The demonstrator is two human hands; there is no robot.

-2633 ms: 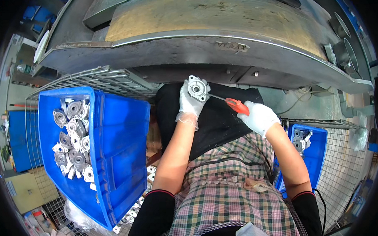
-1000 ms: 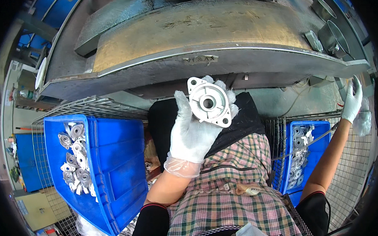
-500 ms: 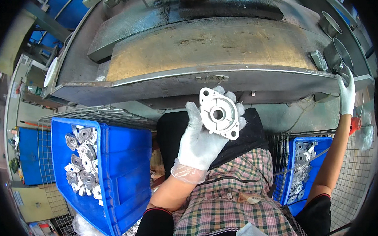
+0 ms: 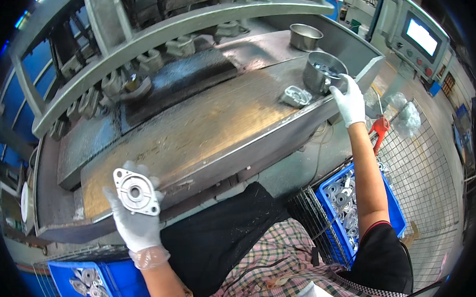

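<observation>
My gloved left hand supports a pale metal flange casting from below, its thumb out at the left side. The casting is a flat oval with a round hole in the middle and a smaller hole at each end. My gloved right hand is at the bench's right end, beside a steel cup with small dark parts inside. Thumb and forefinger are apart, close to the cup's rim; contact cannot be made out. Another metal casting lies on the bench, left of that cup.
A second steel cup stands behind the first. Along the bench runs a raised metal front edge. Blue bins with castings flank me. Beyond the right one are a wire-mesh cart and a control panel.
The view has swung right and tilted. My left hand, still with the casting, is now over the bench's front edge at the left. My right hand stays by the cup.
</observation>
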